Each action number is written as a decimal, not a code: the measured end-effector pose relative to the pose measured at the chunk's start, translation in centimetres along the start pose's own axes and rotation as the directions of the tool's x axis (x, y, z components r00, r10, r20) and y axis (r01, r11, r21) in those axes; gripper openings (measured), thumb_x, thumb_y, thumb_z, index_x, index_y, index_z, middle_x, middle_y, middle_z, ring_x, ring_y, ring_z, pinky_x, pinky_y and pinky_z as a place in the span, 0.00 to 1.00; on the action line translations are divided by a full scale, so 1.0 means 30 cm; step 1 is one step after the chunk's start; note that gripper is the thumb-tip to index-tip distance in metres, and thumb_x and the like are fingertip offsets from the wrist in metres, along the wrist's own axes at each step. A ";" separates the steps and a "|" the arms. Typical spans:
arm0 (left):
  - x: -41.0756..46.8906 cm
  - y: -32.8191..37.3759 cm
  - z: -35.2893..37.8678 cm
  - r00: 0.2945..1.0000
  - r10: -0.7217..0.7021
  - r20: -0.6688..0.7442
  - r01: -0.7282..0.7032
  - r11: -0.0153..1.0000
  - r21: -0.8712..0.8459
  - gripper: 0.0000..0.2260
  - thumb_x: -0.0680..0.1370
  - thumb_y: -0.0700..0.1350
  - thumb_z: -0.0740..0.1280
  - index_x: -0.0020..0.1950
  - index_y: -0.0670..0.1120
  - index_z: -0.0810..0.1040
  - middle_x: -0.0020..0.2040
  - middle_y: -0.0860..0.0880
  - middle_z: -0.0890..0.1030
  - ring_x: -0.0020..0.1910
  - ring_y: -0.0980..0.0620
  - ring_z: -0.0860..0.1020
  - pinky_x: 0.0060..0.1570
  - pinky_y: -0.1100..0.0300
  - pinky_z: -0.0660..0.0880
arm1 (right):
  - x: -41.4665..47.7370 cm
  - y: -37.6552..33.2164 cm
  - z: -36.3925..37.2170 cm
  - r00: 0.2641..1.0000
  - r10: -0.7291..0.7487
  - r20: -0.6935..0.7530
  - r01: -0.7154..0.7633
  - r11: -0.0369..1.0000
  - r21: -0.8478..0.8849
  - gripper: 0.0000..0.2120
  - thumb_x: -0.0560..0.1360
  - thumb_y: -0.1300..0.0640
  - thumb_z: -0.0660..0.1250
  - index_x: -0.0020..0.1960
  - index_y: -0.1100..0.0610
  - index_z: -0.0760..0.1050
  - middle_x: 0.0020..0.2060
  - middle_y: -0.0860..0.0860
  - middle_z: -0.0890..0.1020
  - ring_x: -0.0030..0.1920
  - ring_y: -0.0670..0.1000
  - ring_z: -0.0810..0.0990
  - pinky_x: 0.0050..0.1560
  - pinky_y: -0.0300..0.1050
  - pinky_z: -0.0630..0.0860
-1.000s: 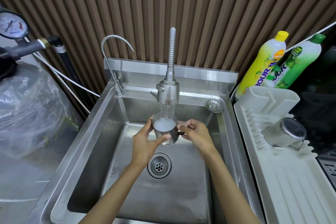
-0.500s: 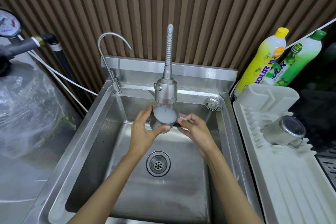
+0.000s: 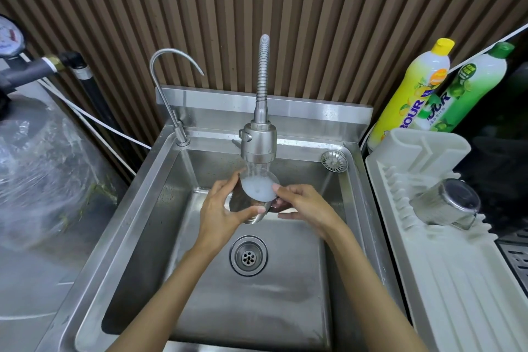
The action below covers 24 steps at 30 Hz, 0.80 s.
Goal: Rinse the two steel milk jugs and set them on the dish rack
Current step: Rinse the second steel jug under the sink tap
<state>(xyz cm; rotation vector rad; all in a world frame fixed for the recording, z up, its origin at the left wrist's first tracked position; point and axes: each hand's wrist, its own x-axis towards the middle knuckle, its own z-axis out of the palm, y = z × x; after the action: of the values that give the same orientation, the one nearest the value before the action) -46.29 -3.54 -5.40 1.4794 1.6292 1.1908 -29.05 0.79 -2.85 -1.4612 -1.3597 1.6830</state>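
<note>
The right hand's (image 3: 305,204) fingers curl at the handle side of the small steel milk jug (image 3: 251,203), the handle itself hidden; the left hand (image 3: 221,208) wraps its wall, thumb pressed in front. Versus a second ago the jug sits tilted toward the camera, brimming with cloudy water, under the steel spray tap (image 3: 258,143), above the steel sink (image 3: 137,226); forearms reach in from below. The second steel jug (image 3: 445,206) lies on the white plastic dish rack (image 3: 445,280)

Even bright light, steel glare, bowed wide-angle edges.
</note>
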 end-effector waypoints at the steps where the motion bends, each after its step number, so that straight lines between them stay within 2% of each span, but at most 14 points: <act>1: -0.002 -0.007 0.000 1.000 -0.010 0.008 0.010 1.000 -0.007 0.36 0.53 0.68 0.71 0.59 0.69 0.64 0.53 0.52 0.75 0.56 0.55 0.76 0.55 0.69 0.67 | 0.003 -0.007 -0.006 1.000 0.022 0.018 -0.020 0.997 -0.072 0.14 0.75 0.48 0.64 0.35 0.56 0.74 0.40 0.54 0.80 0.45 0.51 0.80 0.52 0.47 0.77; 4: -0.012 -0.031 0.000 0.999 -0.044 0.027 0.044 0.999 -0.028 0.33 0.55 0.63 0.73 0.58 0.72 0.67 0.54 0.51 0.77 0.58 0.55 0.77 0.56 0.68 0.69 | 0.015 -0.026 -0.016 0.992 0.101 0.075 -0.086 0.980 -0.179 0.13 0.75 0.49 0.65 0.36 0.56 0.76 0.38 0.52 0.81 0.45 0.50 0.80 0.54 0.45 0.75; 7: -0.028 -0.039 0.008 0.995 -0.093 0.047 0.094 0.995 -0.037 0.37 0.55 0.63 0.73 0.64 0.61 0.71 0.57 0.52 0.79 0.58 0.56 0.78 0.60 0.60 0.72 | 0.030 -0.038 -0.021 0.986 0.137 0.094 -0.114 0.970 -0.216 0.12 0.74 0.53 0.66 0.35 0.58 0.75 0.34 0.53 0.79 0.42 0.51 0.79 0.57 0.47 0.76; 10: -0.009 -0.036 0.004 0.986 -0.146 0.084 0.151 0.987 -0.055 0.40 0.55 0.62 0.73 0.66 0.54 0.72 0.58 0.53 0.80 0.58 0.58 0.77 0.60 0.60 0.72 | 0.043 -0.058 -0.015 0.992 0.109 0.069 -0.089 0.966 -0.243 0.13 0.73 0.55 0.68 0.32 0.58 0.74 0.31 0.53 0.78 0.39 0.52 0.77 0.51 0.46 0.76; 12: 0.020 -0.028 -0.015 0.968 -0.185 0.170 0.196 0.979 -0.054 0.36 0.58 0.61 0.73 0.65 0.53 0.73 0.58 0.53 0.81 0.60 0.56 0.77 0.62 0.59 0.71 | 0.052 -0.074 -0.007 0.999 0.047 0.003 -0.044 0.948 -0.316 0.14 0.72 0.56 0.69 0.29 0.58 0.73 0.29 0.52 0.77 0.36 0.50 0.76 0.43 0.42 0.74; 15: 0.052 -0.010 -0.049 0.906 -0.279 0.317 0.323 0.942 -0.095 0.17 0.73 0.55 0.67 0.60 0.52 0.76 0.58 0.52 0.81 0.62 0.54 0.76 0.65 0.56 0.70 | 0.069 -0.089 0.008 0.993 -0.075 -0.090 0.026 0.891 -0.452 0.14 0.71 0.57 0.69 0.30 0.60 0.71 0.30 0.54 0.74 0.32 0.49 0.71 0.35 0.37 0.67; 17: 0.068 -0.017 -0.058 0.871 -0.335 0.358 0.403 0.905 -0.134 0.17 0.79 0.54 0.58 0.62 0.47 0.76 0.59 0.49 0.80 0.61 0.53 0.77 0.64 0.54 0.71 | 0.079 -0.093 0.019 0.978 -0.176 -0.109 0.087 0.828 -0.553 0.14 0.72 0.56 0.68 0.31 0.58 0.69 0.33 0.53 0.72 0.34 0.49 0.68 0.31 0.36 0.62; 19: 0.085 -0.027 -0.057 0.840 -0.394 0.373 0.479 0.862 -0.167 0.21 0.80 0.56 0.54 0.62 0.44 0.75 0.58 0.45 0.80 0.57 0.51 0.78 0.56 0.58 0.73 | 0.087 -0.091 0.034 0.955 -0.278 -0.103 0.147 0.747 -0.649 0.09 0.72 0.56 0.68 0.36 0.59 0.73 0.40 0.53 0.71 0.40 0.51 0.69 0.34 0.42 0.58; 20: 0.092 -0.031 -0.054 0.822 -0.427 0.376 0.514 0.841 -0.168 0.21 0.80 0.57 0.53 0.61 0.44 0.75 0.57 0.45 0.80 0.55 0.52 0.78 0.52 0.60 0.73 | 0.089 -0.088 0.041 0.943 -0.319 -0.096 0.169 0.707 -0.686 0.08 0.73 0.56 0.67 0.41 0.62 0.76 0.43 0.54 0.69 0.43 0.53 0.69 0.36 0.40 0.57; 22: 0.103 -0.045 -0.051 0.778 -0.496 0.386 0.581 0.801 -0.143 0.21 0.79 0.59 0.51 0.59 0.47 0.73 0.56 0.45 0.78 0.52 0.52 0.78 0.50 0.60 0.72 | 0.089 -0.077 0.054 0.929 -0.365 -0.066 0.200 0.641 -0.741 0.11 0.74 0.58 0.66 0.47 0.67 0.76 0.46 0.54 0.68 0.46 0.57 0.73 0.41 0.39 0.61; 24: 0.112 -0.066 -0.043 0.732 -0.554 0.396 0.636 0.764 -0.107 0.24 0.78 0.63 0.50 0.58 0.47 0.73 0.57 0.46 0.77 0.54 0.50 0.76 0.52 0.57 0.72 | 0.083 -0.066 0.065 0.917 -0.399 0.002 0.257 0.587 -0.768 0.12 0.74 0.58 0.65 0.50 0.67 0.76 0.51 0.56 0.70 0.47 0.60 0.78 0.45 0.43 0.69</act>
<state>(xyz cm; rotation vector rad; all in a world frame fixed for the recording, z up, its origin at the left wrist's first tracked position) -48.84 -0.43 -6.29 0.8309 1.4866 0.6740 -31.99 2.99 -2.24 -1.5603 -2.2243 0.7067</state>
